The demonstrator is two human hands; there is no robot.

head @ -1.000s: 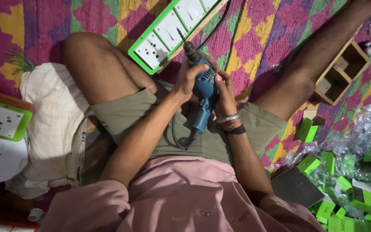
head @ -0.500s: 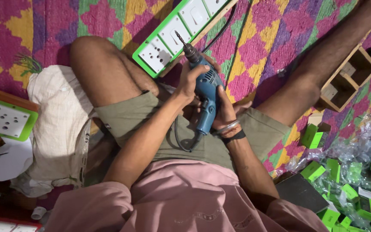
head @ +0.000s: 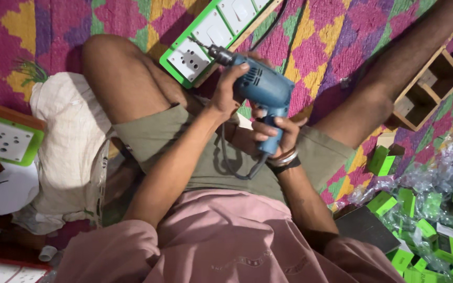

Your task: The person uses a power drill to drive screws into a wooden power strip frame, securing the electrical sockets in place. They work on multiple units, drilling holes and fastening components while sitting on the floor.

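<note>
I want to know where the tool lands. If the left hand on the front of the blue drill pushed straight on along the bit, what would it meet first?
Most likely the green-framed switch panel: the left hand steadies the blue drill, whose bit aims at the panel's socket end. Whether the tip already touches is unclear.

Count of things on the patterned mat

One blue electric drill (head: 262,91), two hands (head: 226,94) on it; three green-framed switch plates, one (head: 221,31) at the far edge, two (head: 7,141) at the left edge; one wooden box (head: 427,89); many small green cartons (head: 418,228), too heaped to count.
</note>
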